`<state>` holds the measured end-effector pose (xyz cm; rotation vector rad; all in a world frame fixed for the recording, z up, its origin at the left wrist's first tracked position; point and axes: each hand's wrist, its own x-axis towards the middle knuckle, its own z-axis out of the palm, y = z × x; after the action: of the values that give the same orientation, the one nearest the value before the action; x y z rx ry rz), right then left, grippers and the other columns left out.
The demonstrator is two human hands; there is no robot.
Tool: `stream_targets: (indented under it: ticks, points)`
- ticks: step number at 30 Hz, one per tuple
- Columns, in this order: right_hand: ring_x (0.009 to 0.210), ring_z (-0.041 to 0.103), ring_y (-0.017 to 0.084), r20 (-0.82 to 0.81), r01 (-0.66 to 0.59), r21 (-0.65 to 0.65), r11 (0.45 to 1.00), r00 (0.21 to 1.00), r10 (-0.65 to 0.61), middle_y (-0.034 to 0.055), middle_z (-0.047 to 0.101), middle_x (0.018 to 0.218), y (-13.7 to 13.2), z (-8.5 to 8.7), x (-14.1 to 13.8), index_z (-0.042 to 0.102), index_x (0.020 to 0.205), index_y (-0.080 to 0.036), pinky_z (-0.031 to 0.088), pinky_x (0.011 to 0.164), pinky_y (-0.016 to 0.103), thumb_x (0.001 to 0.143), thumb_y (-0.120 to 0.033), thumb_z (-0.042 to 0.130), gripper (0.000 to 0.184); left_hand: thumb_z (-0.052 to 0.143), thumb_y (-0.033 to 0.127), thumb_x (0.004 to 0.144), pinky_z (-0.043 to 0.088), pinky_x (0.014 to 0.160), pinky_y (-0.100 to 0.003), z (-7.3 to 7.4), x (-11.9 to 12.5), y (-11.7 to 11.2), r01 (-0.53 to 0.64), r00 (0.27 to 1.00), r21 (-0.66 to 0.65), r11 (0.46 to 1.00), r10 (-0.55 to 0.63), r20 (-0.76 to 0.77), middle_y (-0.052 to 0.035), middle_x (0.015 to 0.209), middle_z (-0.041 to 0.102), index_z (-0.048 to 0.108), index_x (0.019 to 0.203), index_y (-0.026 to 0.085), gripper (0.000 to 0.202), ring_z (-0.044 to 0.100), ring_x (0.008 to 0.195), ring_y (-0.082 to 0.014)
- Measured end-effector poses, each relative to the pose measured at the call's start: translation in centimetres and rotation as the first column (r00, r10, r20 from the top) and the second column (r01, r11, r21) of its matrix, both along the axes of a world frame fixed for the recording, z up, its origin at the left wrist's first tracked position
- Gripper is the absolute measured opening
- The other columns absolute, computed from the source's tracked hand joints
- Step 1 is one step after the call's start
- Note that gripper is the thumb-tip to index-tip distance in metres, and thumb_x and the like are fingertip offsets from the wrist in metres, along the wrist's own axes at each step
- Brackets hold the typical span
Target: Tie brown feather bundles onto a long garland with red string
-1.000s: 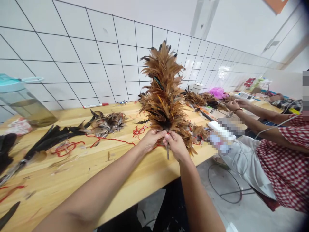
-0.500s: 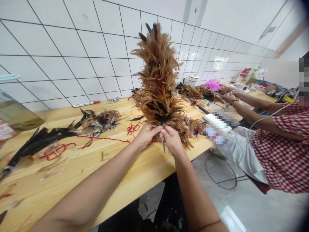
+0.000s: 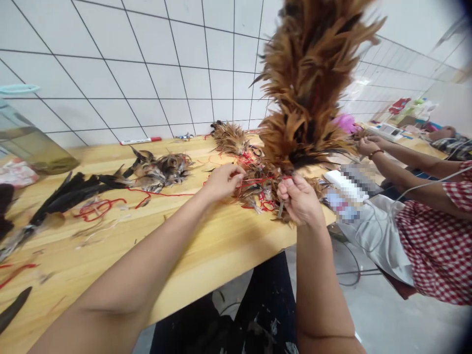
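Right hand (image 3: 300,197) upright, fingers clenching the stick (image 3: 280,210) of the feather duster (image 3: 313,88), which towers at its twelve o'clock! Left hand (image 3: 223,184) at nine, fingers curled beside red yarn (image 3: 267,201), grip unclear.

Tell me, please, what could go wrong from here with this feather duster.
The tall feather duster might tilt or twist, since the right hand alone appears to hold it, low down. The red yarn could snag or knot, as some lies tangled beside the brown feather clump beyond the left hand.
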<state>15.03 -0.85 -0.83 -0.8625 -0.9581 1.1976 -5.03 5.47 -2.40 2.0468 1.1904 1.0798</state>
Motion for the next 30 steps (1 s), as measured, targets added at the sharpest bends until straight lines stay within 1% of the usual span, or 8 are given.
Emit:
stream_targets:
  ticks: [2, 3, 6, 8, 14, 19, 23, 30]
  points:
    - [0.053, 0.037, 0.006, -0.036, 0.038, 0.009, 0.999, 0.999, -0.037, -0.0068, 0.04, 0.058, -0.2, 0.0, 0.4, 0.035, 0.066, -0.022, 0.027, 0.045, 0.02, 0.058, -0.038, 0.082, 0.051, 0.058, 0.028, 0.08, 0.04, 0.088, -0.036, 0.6, 0.0, -0.5, -0.069, 0.992, 0.307, 0.949, 0.099, -0.084, -0.0099, 0.091, 0.064, 0.071, 0.084, 0.015, 0.018, 0.054, 0.091, -0.0217]
    - [0.054, 0.037, 0.006, -0.046, 0.056, 0.008, 0.998, 0.997, -0.056, -0.0068, 0.039, 0.058, -0.2, -0.2, 0.5, 0.034, 0.065, -0.022, 0.028, 0.045, 0.019, 0.057, -0.038, 0.083, 0.052, 0.057, 0.026, 0.082, 0.039, 0.089, -0.035, 0.9, 0.2, -0.8, 0.019, 0.99, 0.383, 0.923, 0.036, -0.137, -0.0094, 0.091, 0.064, 0.071, 0.085, 0.016, 0.017, 0.054, 0.092, -0.021]
    - [0.053, 0.036, 0.006, -0.048, 0.076, -0.013, 0.997, 0.996, -0.077, -0.0069, 0.038, 0.059, -0.1, -1.1, 0.6, 0.034, 0.066, -0.022, 0.027, 0.044, 0.019, 0.057, -0.039, 0.083, 0.053, 0.055, 0.023, 0.085, 0.04, 0.082, -0.029, 0.8, 1.2, -1.7, 0.465, 0.847, 0.279, 0.84, -0.33, -0.416, -0.0052, 0.083, 0.065, 0.073, 0.084, 0.021, 0.018, 0.055, 0.085, -0.0166]
    - [0.052, 0.036, 0.006, -0.035, 0.075, -0.019, 0.997, 0.997, -0.076, -0.007, 0.038, 0.058, -0.1, -1.8, 0.6, 0.034, 0.066, -0.022, 0.026, 0.043, 0.019, 0.06, -0.04, 0.081, 0.051, 0.055, 0.022, 0.085, 0.04, 0.08, -0.029, -0.1, 1.8, -1.9, 0.559, 0.73, 0.18, 0.809, -0.378, -0.57, -0.0053, 0.082, 0.065, 0.074, 0.087, 0.023, 0.019, 0.055, 0.085, -0.0175]
    - [0.05, 0.037, 0.004, -0.034, 0.086, -0.021, 0.996, 0.996, -0.086, -0.0074, 0.043, 0.055, 0.1, -3.1, 0.2, 0.038, 0.066, -0.021, 0.027, 0.044, 0.016, 0.061, -0.043, 0.081, 0.049, 0.052, 0.021, 0.085, 0.039, 0.079, -0.035, -2.4, 2.4, -1.4, 0.442, 0.676, 0.224, 0.869, -0.159, -0.719, -0.0104, 0.085, 0.062, 0.072, 0.086, 0.018, 0.02, 0.051, 0.088, -0.0227]
    - [0.049, 0.038, 0.003, -0.056, 0.081, -0.052, 0.995, 0.995, -0.084, -0.0079, 0.045, 0.054, 0.7, -4.4, -0.1, 0.038, 0.064, -0.02, 0.027, 0.044, 0.015, 0.057, -0.042, 0.083, 0.051, 0.058, 0.02, 0.08, 0.041, 0.088, -0.032, 0.7, 0.6, -1.4, 0.52, 0.757, 0.032, 0.854, -0.443, -0.48, -0.0061, 0.095, 0.065, 0.067, 0.088, 0.016, 0.012, 0.055, 0.093, -0.0176]
    - [0.047, 0.034, 0.003, -0.027, 0.052, -0.111, 0.992, 0.998, -0.056, -0.0081, 0.045, 0.053, 1.0, -5.3, -0.3, 0.04, 0.065, -0.02, 0.025, 0.044, 0.016, 0.06, -0.043, 0.081, 0.047, 0.054, 0.027, 0.086, 0.045, 0.075, -0.023, 3.4, -1.0, -1.5, 0.554, 0.793, -0.131, 0.822, -0.569, -0.218, -0.004, 0.091, 0.067, 0.064, 0.098, 0.014, 0.021, 0.059, 0.082, -0.0125]
    - [0.048, 0.035, 0.005, 0.042, -0.014, -0.138, 0.99, 0.999, 0.02, -0.0069, 0.045, 0.052, 0.7, -5.3, -2.0, 0.048, 0.063, -0.019, 0.029, 0.047, 0.02, 0.063, -0.041, 0.076, 0.036, 0.051, 0.013, 0.084, 0.044, 0.08, -0.026, 2.7, 1.0, -2.1, 0.477, 0.836, 0.166, 0.863, -0.386, -0.39, -0.0048, 0.088, 0.068, 0.072, 0.094, 0.018, 0.023, 0.06, 0.083, -0.013]
